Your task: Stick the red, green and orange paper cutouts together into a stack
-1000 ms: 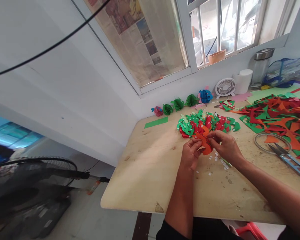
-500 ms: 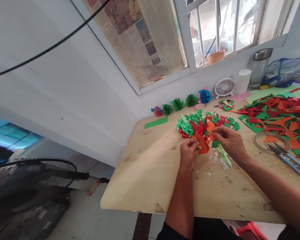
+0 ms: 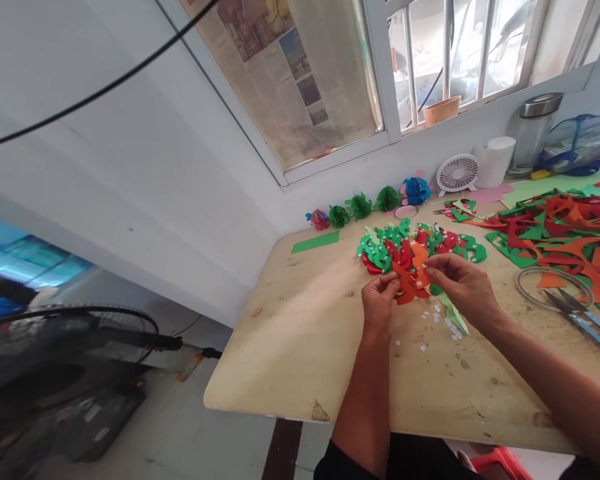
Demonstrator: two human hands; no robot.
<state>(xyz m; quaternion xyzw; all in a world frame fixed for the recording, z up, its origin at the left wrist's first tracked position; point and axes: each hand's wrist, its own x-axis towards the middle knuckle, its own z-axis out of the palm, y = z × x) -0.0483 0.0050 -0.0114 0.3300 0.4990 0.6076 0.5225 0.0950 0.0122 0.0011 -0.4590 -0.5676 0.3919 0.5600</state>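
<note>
The left hand (image 3: 379, 297) was pinched shut, thumb against fingertips, on the left side of a curvy orange cut-paper shape (image 3: 405, 285) dotted with small white squares. The right hand (image 3: 461, 283) pinched its right side between thumb and index finger, the other fingers loosely curled. The paper shape lay between the two hands, spread open just above a pale wooden table (image 3: 290, 340).

Directly beyond it was a heap of green and red paper cut-outs (image 3: 380, 250), also dotted with white. Nearer the person, small loose white squares (image 3: 423, 347) lay scattered beside a light green paper leaf shape (image 3: 455, 317). To the right were blue-handled metal scissors (image 3: 583, 320), their blades over a round metallic ring (image 3: 523, 291), and a large pile of red, orange and green paper scraps (image 3: 565, 233). Against the wall stood a small white fan (image 3: 458, 175).
</note>
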